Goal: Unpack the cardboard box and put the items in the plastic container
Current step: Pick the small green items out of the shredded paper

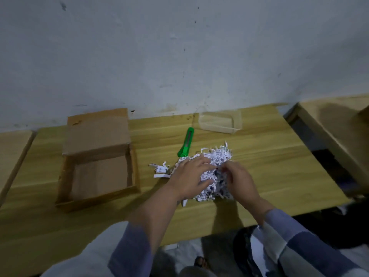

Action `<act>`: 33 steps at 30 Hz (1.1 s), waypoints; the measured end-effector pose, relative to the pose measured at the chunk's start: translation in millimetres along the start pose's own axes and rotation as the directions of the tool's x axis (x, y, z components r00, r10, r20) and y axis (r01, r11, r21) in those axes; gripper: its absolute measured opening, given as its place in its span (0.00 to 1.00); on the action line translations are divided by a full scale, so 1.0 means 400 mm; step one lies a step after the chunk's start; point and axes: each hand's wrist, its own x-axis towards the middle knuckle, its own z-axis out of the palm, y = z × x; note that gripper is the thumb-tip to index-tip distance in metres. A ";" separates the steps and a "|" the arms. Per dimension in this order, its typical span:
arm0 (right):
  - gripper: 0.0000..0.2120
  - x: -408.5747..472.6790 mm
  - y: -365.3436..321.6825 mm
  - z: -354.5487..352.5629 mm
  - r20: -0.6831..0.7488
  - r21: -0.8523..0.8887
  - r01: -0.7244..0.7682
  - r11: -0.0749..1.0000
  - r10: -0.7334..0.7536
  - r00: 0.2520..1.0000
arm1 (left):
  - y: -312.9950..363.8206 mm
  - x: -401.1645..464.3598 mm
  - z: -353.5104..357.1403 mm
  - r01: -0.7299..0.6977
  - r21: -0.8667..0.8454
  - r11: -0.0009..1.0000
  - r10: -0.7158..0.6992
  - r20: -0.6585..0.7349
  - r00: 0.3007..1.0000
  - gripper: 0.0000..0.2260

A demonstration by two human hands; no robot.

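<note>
The cardboard box (97,172) sits open on the left of the wooden table (269,156), its flap folded back and its inside bare. A heap of shredded white paper (213,162) lies right of the box. My left hand (191,176) rests flat on the heap's left side with fingers spread. My right hand (237,178) has its fingers curled into the shreds on the right side, pinching some. The clear plastic container (219,121) stands at the table's far edge, nothing visible in it. Any items inside the heap are hidden.
A green utility knife (186,142) lies between the box and the container, just beyond the paper. Another wooden table (339,124) stands to the right across a dark gap, and one more (12,152) to the left. A wall closes the far side.
</note>
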 end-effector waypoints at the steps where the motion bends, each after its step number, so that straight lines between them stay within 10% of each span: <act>1: 0.11 0.002 0.011 0.007 0.031 0.004 0.055 0.999 -0.055 0.998 | 0.010 0.007 0.013 0.016 0.038 0.999 -0.017 0.026 1.000 0.22; 11: 0.10 0.053 0.102 -0.014 0.164 -0.190 -0.067 0.980 0.098 0.982 | -0.033 -0.020 0.039 0.277 0.145 0.950 -0.287 0.056 0.956 0.32; 16: 0.08 0.079 0.059 -0.022 0.205 -0.213 0.235 0.949 -0.192 0.960 | -0.017 -0.020 0.050 0.317 0.040 0.947 -0.319 0.050 0.946 0.33; 23: 0.25 0.100 0.043 -0.012 0.342 -0.259 -0.232 0.938 0.313 0.886 | 0.002 -0.026 0.056 0.351 0.046 0.935 -0.353 0.038 0.935 0.33; 33: 0.34 0.082 0.043 -0.046 0.374 0.309 -0.429 0.849 0.306 0.875 | 0.023 -0.016 0.047 0.399 0.060 0.915 -0.403 0.100 0.910 0.34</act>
